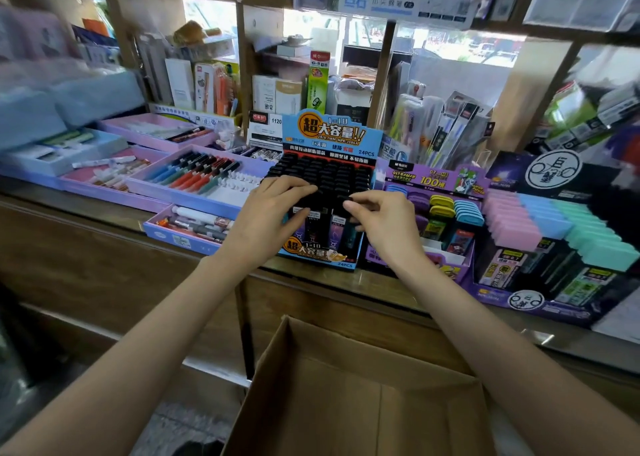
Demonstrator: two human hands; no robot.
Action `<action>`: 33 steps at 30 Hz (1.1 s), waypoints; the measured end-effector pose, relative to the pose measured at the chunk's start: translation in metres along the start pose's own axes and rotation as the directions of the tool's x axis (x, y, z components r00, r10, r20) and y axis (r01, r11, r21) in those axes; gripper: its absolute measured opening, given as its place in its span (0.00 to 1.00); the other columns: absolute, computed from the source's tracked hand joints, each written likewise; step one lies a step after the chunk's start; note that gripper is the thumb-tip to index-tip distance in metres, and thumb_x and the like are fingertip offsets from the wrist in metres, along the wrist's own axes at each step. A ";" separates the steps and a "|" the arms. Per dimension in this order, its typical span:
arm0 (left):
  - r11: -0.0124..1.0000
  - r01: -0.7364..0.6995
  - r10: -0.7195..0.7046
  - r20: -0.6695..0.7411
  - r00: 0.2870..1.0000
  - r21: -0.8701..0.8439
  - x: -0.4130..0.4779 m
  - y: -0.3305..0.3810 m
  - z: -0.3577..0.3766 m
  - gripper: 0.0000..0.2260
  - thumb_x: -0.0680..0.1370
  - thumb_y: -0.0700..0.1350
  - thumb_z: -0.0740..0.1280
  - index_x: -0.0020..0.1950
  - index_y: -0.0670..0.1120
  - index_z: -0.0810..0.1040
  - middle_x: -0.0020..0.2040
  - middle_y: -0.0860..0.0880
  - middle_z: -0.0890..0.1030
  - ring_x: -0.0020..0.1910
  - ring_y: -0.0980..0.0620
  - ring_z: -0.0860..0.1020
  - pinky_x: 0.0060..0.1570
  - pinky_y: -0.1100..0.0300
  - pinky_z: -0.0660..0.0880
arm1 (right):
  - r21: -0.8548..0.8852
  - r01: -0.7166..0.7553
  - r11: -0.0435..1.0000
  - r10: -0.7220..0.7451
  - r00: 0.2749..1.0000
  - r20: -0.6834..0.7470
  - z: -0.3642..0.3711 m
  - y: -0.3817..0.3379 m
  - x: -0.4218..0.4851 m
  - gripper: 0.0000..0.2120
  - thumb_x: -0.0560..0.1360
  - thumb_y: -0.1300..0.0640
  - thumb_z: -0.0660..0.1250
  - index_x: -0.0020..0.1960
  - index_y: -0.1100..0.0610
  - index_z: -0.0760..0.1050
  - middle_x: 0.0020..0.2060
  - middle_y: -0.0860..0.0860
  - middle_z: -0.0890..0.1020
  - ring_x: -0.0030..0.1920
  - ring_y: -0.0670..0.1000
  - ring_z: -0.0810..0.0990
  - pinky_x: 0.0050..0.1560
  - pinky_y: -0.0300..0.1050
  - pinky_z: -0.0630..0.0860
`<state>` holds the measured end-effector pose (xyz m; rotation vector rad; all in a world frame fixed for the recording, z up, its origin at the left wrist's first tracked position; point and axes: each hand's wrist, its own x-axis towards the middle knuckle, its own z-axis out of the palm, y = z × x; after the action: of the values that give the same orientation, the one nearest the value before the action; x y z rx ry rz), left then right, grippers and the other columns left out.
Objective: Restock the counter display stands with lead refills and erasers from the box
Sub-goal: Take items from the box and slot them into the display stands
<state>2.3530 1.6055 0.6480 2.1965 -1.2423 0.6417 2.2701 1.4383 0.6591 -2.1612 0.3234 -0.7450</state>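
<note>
Left hand [273,213] lies on the black lead refills [329,175] in the blue display stand [329,133] on the bench [104,195], grip slack, fingers flat. Right hand [384,223], at the stand's front row, pinches a single refill [348,199]. A cardboard box [450,403] sits open below the stand.

The stand [332,133] was blue with orange-and-black lettering, its refills [322,173] black-capped. The next stand [429,178] was purple, its cases [441,206] yellow, blue and purple. Erasers [550,220] ran pink, blue, mint. The box [346,386] was plain brown, the trays [145,187] lilac.
</note>
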 end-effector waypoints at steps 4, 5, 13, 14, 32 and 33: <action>1.000 0.006 -0.006 0.004 1.000 0.016 -0.004 0.003 -0.002 0.18 0.78 0.41 0.66 0.67 0.41 0.73 0.62 0.43 0.76 0.62 0.42 0.73 0.59 0.47 0.70 | -0.171 0.022 0.985 -0.016 0.999 0.037 -0.001 -0.001 0.003 0.09 0.74 0.54 0.69 0.45 0.60 0.82 0.34 0.52 0.82 0.38 0.50 0.83 0.48 0.51 0.80; 1.000 0.008 -0.008 -0.012 1.000 0.009 -0.008 0.005 -0.003 0.18 0.78 0.41 0.66 0.67 0.41 0.72 0.62 0.43 0.75 0.62 0.42 0.73 0.60 0.47 0.70 | -0.252 0.044 0.967 -0.028 0.997 0.068 -0.002 -0.001 0.002 0.11 0.74 0.52 0.69 0.41 0.60 0.82 0.32 0.52 0.82 0.38 0.51 0.82 0.47 0.50 0.80; 0.933 0.171 -0.121 0.170 0.978 -0.315 -0.098 0.024 0.023 0.08 0.75 0.36 0.68 0.54 0.41 0.78 0.48 0.50 0.76 0.45 0.59 0.76 0.48 0.71 0.69 | -0.326 0.162 0.931 -0.103 0.976 0.190 -0.027 0.026 -0.053 0.08 0.75 0.49 0.67 0.46 0.53 0.81 0.39 0.49 0.83 0.41 0.47 0.79 0.41 0.43 0.74; 0.917 0.218 -0.136 0.250 0.959 -0.335 -0.114 0.027 0.031 0.07 0.75 0.36 0.68 0.52 0.42 0.79 0.47 0.51 0.76 0.43 0.60 0.76 0.46 0.74 0.69 | -0.309 0.156 0.938 -0.082 0.967 0.240 -0.029 0.035 -0.066 0.07 0.75 0.50 0.67 0.47 0.52 0.81 0.39 0.47 0.82 0.40 0.45 0.78 0.40 0.41 0.72; 0.874 0.482 -0.018 0.988 0.152 -0.058 -0.269 0.061 0.160 0.22 0.74 0.44 0.71 0.66 0.41 0.69 0.63 0.44 0.72 0.62 0.48 0.72 0.54 0.67 0.66 | -0.403 -0.396 0.825 0.565 0.552 0.613 0.034 0.216 -0.290 0.24 0.75 0.54 0.68 0.70 0.55 0.68 0.63 0.54 0.72 0.63 0.53 0.73 0.63 0.43 0.70; 0.881 0.470 -0.006 0.990 0.137 -0.060 -0.270 0.060 0.163 0.21 0.74 0.43 0.71 0.65 0.41 0.70 0.62 0.43 0.73 0.60 0.48 0.72 0.55 0.64 0.67 | -0.404 -0.401 0.822 0.568 0.538 0.622 0.037 0.218 -0.289 0.24 0.75 0.54 0.69 0.69 0.55 0.68 0.63 0.55 0.70 0.65 0.55 0.71 0.66 0.45 0.69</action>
<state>2.1985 1.6415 0.3691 2.2998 -1.2403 -1.4003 2.0674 1.4543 0.3570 -2.2044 0.5658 0.5196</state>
